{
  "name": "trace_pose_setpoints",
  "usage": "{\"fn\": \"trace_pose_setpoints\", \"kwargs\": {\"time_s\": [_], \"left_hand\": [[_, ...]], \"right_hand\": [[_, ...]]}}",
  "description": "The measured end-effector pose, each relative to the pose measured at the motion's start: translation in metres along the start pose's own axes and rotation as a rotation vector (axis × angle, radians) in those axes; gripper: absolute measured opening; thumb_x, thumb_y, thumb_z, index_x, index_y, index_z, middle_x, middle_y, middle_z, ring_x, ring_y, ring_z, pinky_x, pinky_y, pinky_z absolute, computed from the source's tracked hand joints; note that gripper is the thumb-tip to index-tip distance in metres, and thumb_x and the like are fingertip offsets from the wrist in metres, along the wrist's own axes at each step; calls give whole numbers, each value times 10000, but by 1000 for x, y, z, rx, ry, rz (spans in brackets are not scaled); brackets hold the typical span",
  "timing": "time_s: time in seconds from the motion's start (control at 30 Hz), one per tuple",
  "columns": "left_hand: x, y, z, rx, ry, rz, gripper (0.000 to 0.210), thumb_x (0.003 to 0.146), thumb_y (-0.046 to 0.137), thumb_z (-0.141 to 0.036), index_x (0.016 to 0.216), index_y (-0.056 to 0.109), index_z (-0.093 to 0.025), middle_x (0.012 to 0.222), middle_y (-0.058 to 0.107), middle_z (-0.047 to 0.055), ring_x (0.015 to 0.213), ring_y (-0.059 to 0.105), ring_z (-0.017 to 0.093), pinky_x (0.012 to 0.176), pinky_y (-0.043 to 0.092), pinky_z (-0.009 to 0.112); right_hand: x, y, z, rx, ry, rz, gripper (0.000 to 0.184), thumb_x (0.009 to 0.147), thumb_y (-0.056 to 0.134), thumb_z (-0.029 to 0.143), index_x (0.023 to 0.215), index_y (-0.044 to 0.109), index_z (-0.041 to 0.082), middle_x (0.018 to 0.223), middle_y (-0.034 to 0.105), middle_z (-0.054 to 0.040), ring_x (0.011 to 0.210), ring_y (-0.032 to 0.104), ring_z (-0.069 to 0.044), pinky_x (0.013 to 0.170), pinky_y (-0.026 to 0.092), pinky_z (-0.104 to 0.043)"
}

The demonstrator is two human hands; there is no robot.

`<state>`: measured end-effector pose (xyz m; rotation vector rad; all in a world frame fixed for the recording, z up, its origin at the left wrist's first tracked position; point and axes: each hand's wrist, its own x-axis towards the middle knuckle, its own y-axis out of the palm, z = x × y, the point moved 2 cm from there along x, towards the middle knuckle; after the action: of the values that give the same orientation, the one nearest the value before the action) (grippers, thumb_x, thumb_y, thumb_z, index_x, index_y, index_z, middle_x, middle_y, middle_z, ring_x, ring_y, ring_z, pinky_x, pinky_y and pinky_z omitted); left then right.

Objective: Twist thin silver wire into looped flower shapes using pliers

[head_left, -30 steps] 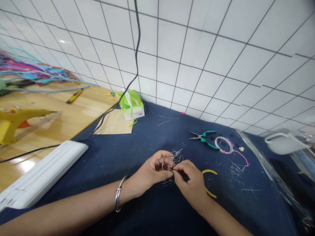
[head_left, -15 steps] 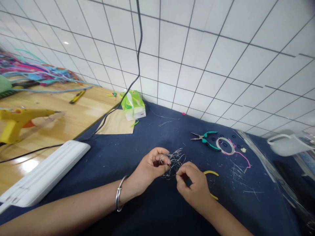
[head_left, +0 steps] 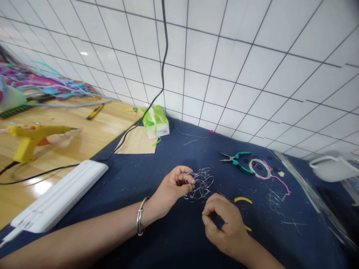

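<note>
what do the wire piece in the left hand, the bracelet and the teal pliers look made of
Wire piece: probably thin metal, bright and silvery, judging by its shiny loops. Bracelet: polished metal, maybe silver or steel, from its highlights. Pliers: dull grey metal tips; handles probably plastic or rubber, given their teal colouring.

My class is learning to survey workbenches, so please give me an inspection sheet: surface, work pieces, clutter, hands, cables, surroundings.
Surface: dark blue covering, with a wooden tabletop at picture left.
Work pieces: looped wire piece with small beads; teal-handled pliers, jaws apart; yellow-handled tool, partly hidden.
Clutter: wire offcuts, white ring, brown paper, green-and-white pack, yellow glue gun.
Hands: left hand pinches the wire piece; right hand is apart from it, thumb and forefinger together, anything held unclear.
Cables: black cable hangs before the wall; white cord meets a white power strip.
Surroundings: white tiled wall; white pitcher at picture right.
</note>
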<state>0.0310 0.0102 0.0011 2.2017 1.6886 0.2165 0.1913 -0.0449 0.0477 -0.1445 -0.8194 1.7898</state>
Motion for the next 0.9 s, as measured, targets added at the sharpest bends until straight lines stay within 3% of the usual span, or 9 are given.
{"fn": "trace_pose_setpoints", "kwargs": {"time_s": [0.17,0.33,0.6,0.77,0.9], "left_hand": [[0,-1,0,3,6,10,345,717,614,-55,1006,483,-190,802,563,-7,691,505,93,655,402,226],[-3,5,0,-25,-7,76,368,711,617,-49,1017,473,-194,795,568,-8,698,514,101,646,399,230],[-12,14,3,-53,-75,184,354,709,620,-61,1008,489,-196,814,582,-1,728,542,120,659,404,250],[-11,12,4,-54,-96,147,337,721,631,-86,1011,498,-194,836,575,3,748,532,117,682,405,249],[-9,9,5,-43,-112,54,349,724,648,-111,1026,503,-207,848,580,-4,772,525,110,725,405,243]], "right_hand": [[0,0,2,-2,-22,11,176,640,469,18,654,470,193,639,482,26,579,469,-90,539,380,-212],[1,2,-12,-61,80,-49,160,674,480,37,670,485,197,653,484,23,588,476,-98,548,385,-220],[0,12,-24,-343,22,-82,125,794,469,119,728,549,188,700,540,-20,660,500,-137,626,399,-266],[0,7,-26,-282,-2,-104,99,815,492,153,860,574,186,786,575,-39,711,528,-146,656,416,-273],[2,-5,-27,-256,56,-150,119,830,468,157,805,580,190,749,565,-26,694,525,-130,656,417,-256]]}}
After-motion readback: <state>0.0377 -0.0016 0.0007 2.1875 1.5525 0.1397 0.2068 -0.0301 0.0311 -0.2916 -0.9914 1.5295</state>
